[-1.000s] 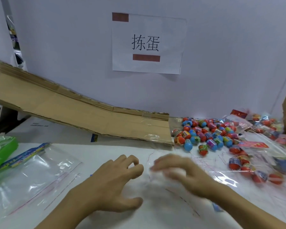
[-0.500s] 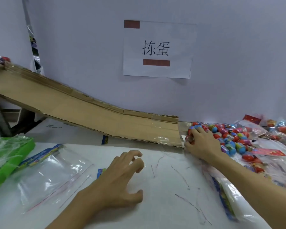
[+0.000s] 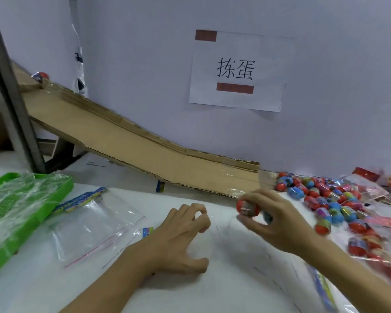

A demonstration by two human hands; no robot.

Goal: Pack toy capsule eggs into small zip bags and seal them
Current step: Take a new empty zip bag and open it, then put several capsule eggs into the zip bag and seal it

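Right hand (image 3: 278,220), above the table (image 3: 212,290), fingers curled round a red egg (image 3: 246,207), a second, bluish one apparently behind it. Left hand (image 3: 178,240) low over the table, fingers loosely curled, nothing in them. Egg pile (image 3: 321,195) to the right, at the foot of the cardboard ramp (image 3: 145,152). Clear zip bags (image 3: 93,224) flat on the left, beside a green tray (image 3: 32,199). Filled bags (image 3: 370,245) far right.

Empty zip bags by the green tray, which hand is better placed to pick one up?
Left hand: it holds nothing and rests beside the empty zip bags; the right hand already grips capsule eggs.
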